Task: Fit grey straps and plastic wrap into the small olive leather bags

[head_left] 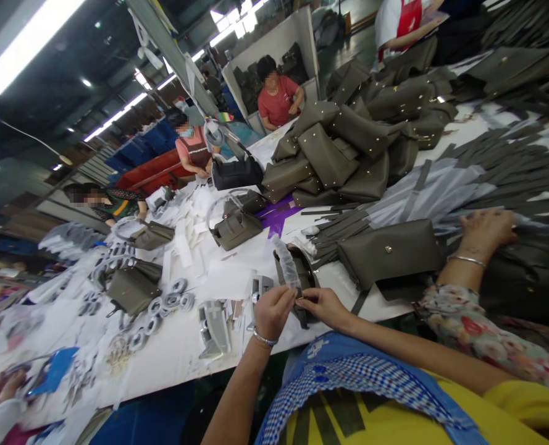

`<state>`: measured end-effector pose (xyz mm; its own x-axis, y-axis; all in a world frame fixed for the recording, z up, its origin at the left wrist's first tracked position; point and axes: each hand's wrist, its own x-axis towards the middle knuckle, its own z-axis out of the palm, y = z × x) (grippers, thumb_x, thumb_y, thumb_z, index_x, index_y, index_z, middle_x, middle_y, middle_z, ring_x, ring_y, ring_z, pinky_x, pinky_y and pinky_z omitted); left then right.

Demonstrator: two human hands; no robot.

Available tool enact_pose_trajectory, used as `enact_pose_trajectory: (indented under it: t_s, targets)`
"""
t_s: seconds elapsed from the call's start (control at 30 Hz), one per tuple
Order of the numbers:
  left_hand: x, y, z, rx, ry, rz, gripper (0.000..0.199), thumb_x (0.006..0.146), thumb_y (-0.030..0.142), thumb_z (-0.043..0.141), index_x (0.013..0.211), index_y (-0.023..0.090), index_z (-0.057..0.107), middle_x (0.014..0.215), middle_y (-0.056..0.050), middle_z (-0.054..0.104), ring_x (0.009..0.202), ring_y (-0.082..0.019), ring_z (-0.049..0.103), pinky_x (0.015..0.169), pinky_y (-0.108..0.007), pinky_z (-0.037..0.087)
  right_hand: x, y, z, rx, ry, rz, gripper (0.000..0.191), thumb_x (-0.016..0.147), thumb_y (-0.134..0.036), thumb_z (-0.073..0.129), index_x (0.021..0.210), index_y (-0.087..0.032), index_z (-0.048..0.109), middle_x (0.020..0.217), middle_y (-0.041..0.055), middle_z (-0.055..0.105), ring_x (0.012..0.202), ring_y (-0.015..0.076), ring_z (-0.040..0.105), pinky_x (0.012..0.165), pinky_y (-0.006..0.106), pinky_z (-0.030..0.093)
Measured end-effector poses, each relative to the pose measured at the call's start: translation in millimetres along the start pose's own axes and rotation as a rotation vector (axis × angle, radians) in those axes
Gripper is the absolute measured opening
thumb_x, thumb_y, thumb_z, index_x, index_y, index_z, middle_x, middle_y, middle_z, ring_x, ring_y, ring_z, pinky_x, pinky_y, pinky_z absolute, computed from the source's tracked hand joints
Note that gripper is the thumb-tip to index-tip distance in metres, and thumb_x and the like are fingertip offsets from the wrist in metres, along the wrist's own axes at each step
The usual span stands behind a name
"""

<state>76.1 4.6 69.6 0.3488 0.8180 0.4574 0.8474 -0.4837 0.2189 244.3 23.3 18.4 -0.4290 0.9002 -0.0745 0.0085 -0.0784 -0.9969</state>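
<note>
Both of my hands meet at a dark olive handbag [305,275] on the near edge of the white table. The bag's handle [285,259] is wrapped in clear plastic and rises above it. My left hand [274,311] pinches the lower end of the wrapped handle, with its fingers pressed together. From the right, my right hand [324,305] closes its thumb and index finger at a small fitting by the handle's base, close to my left fingertips. The fitting itself is too small to make out clearly.
A large pile of olive bags [343,148] lies beyond, with dark straps [506,161] to the right. A co-worker's hand [487,232] reaches in at right beside an olive bag [389,250]. White rolls [172,300] and a packaged grey item [213,327] lie left.
</note>
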Motion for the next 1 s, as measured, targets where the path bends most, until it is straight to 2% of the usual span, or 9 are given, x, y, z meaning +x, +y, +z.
enact_pose_trajectory:
  t_s: [0.1, 0.23, 0.4, 0.5, 0.6, 0.67, 0.73, 0.87, 1.0]
  targets:
    - [13.3, 1.0, -4.8, -0.073, 0.062, -0.12, 0.016, 0.085, 0.023, 0.055, 0.095, 0.02, 0.067, 0.091, -0.006, 0.068, 0.082, -0.014, 0.064, 0.076, -0.025, 0.052, 0.9, -1.6, -0.7, -0.062, -0.008, -0.024, 0.027, 0.077, -0.041, 0.058, 0.072, -0.017, 0.071, 0.062, -0.0018, 0.063, 0.059, 0.0142, 0.052, 0.053, 0.023, 0.036]
    - [10.2, 3.2, -4.3, -0.057, -0.021, 0.003, 0.017, 0.085, 0.021, 0.055, 0.097, 0.02, 0.066, 0.09, -0.006, 0.068, 0.082, -0.014, 0.064, 0.074, -0.024, 0.052, 0.1, -1.8, -2.5, -0.033, -0.015, -0.017, 0.029, 0.078, -0.041, 0.057, 0.068, -0.016, 0.069, 0.058, -0.0025, 0.059, 0.055, 0.012, 0.048, 0.05, 0.022, 0.034]
    - [-4.4, -1.0, -5.3, 0.077, -0.042, 0.127, 0.019, 0.086, 0.021, 0.053, 0.1, 0.021, 0.066, 0.092, -0.007, 0.07, 0.083, -0.016, 0.065, 0.075, -0.027, 0.052, -2.3, -0.9, -3.5, -0.002, -0.046, -0.021, 0.028, 0.078, -0.04, 0.058, 0.068, -0.016, 0.067, 0.06, -0.0031, 0.06, 0.056, 0.0115, 0.048, 0.052, 0.022, 0.035]
    - [-2.2, -0.8, -9.1, 0.105, -0.058, 0.148, 0.018, 0.087, 0.021, 0.053, 0.099, 0.021, 0.066, 0.09, -0.007, 0.07, 0.081, -0.016, 0.064, 0.073, -0.026, 0.051, -1.9, -2.5, -3.8, -0.078, -0.057, -0.066, 0.03, 0.08, -0.039, 0.055, 0.061, -0.017, 0.062, 0.057, -0.0034, 0.056, 0.055, 0.0115, 0.046, 0.052, 0.023, 0.033]
    - [7.6, 5.5, -11.0, 0.068, -0.077, 0.081, 0.018, 0.087, 0.022, 0.052, 0.098, 0.02, 0.066, 0.09, -0.007, 0.069, 0.081, -0.015, 0.063, 0.073, -0.026, 0.05, 0.0, -6.9, -4.1, -0.275, -0.05, -0.166, 0.03, 0.081, -0.036, 0.054, 0.057, -0.018, 0.059, 0.055, -0.0021, 0.055, 0.057, 0.0127, 0.047, 0.054, 0.024, 0.031]
    - [13.7, 10.5, -11.1, 0.051, -0.093, 0.028, 0.017, 0.087, 0.022, 0.052, 0.097, 0.019, 0.066, 0.089, -0.007, 0.068, 0.081, -0.015, 0.062, 0.073, -0.026, 0.05, 1.0, -10.2, -3.7, -0.401, -0.027, -0.23, 0.026, 0.081, -0.034, 0.056, 0.059, -0.019, 0.06, 0.058, 0.0, 0.057, 0.06, 0.0143, 0.049, 0.057, 0.025, 0.032]
    - [16.0, 12.6, -11.8, 0.062, -0.108, 0.041, 0.017, 0.087, 0.021, 0.052, 0.098, 0.02, 0.066, 0.089, -0.007, 0.068, 0.081, -0.016, 0.062, 0.073, -0.026, 0.05, 1.2, -12.2, -2.4, -0.449, 0.005, -0.259, 0.022, 0.081, -0.032, 0.055, 0.064, -0.02, 0.064, 0.062, 0.002, 0.061, 0.063, 0.0159, 0.052, 0.059, 0.026, 0.034]
    - [7.7, 3.2, -18.9, 0.085, -0.117, 0.165, 0.02, 0.085, 0.018, 0.054, 0.102, 0.021, 0.065, 0.094, -0.006, 0.069, 0.082, -0.017, 0.063, 0.074, -0.028, 0.05, 0.1, -10.2, 2.9, -0.37, 0.045, -0.256, 0.02, 0.083, -0.033, 0.054, 0.079, -0.023, 0.07, 0.07, 0.0033, 0.067, 0.069, 0.0181, 0.056, 0.064, 0.027, 0.038]
    - [-1.7, -14.5, -26.8, 0.06, -0.061, 0.149, 0.023, 0.085, 0.016, 0.055, 0.105, 0.022, 0.065, 0.095, -0.006, 0.069, 0.087, -0.017, 0.062, 0.079, -0.029, 0.05, -0.4, -6.9, 9.5, -0.327, 0.071, -0.221, 0.021, 0.084, -0.034, 0.054, 0.09, -0.024, 0.072, 0.081, 0.0033, 0.071, 0.075, 0.0192, 0.059, 0.068, 0.029, 0.04]
